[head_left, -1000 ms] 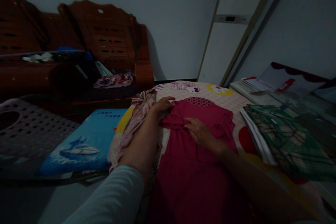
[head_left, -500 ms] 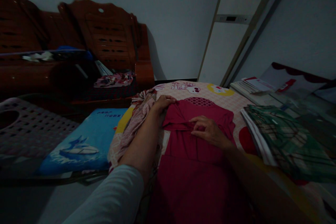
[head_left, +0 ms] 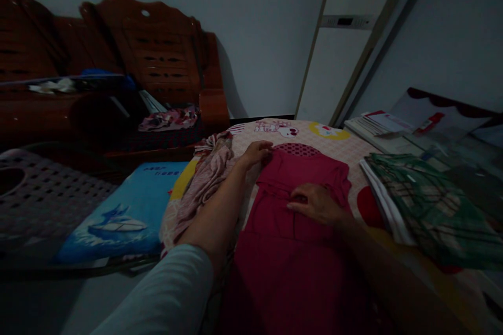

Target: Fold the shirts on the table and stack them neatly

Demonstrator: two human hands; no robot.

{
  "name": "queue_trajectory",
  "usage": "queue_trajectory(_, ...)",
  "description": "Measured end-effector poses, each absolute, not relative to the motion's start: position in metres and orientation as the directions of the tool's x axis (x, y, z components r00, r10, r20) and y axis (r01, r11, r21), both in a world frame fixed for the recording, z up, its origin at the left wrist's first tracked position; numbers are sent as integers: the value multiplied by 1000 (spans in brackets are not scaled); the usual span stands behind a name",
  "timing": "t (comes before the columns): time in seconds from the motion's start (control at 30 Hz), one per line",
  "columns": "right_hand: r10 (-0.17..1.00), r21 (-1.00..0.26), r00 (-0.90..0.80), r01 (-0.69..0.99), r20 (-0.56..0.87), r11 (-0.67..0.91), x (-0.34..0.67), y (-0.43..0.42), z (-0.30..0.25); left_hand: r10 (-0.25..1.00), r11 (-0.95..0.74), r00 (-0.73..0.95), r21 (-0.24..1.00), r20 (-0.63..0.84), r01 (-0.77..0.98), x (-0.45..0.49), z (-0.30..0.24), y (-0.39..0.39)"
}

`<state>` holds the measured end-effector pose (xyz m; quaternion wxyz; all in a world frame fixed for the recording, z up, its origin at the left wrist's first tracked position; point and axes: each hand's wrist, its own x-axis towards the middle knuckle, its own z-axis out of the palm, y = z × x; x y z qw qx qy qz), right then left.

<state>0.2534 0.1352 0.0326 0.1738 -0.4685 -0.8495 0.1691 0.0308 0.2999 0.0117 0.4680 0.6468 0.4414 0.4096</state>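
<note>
A dark pink dress [head_left: 288, 272] lies spread lengthwise before me, with a dotted lattice panel [head_left: 296, 149] at its neck. Its upper left side is folded inward, and loose creases cross the chest. My left hand [head_left: 257, 153] is at the upper left edge of the dress, fingers bent down and closed on the cloth there. Over the middle of the chest, my right hand [head_left: 316, 203] has its thumb and fingers curled together at the folded fabric. Its fingertips are partly lost in the dim light.
Crumpled striped clothing [head_left: 206, 180] lies left of the dress on the patterned cover [head_left: 243, 141]. Folded green plaid cloth [head_left: 424, 193] is stacked at right. A blue printed cushion [head_left: 121, 209], a woven plastic chair [head_left: 51, 193] and a carved wooden sofa [head_left: 157, 57] stand left.
The upper left part of the dress, earlier drawn out to the left, now lies folded in. My left hand has moved slightly right; my right hand has shifted slightly down and right.
</note>
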Motion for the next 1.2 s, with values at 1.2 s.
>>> queue_trajectory(1.2, 880, -206, -316, 892, 355, 403, 177, 196, 37, 967, -247, 102, 749, 235, 614, 29, 6, 302)
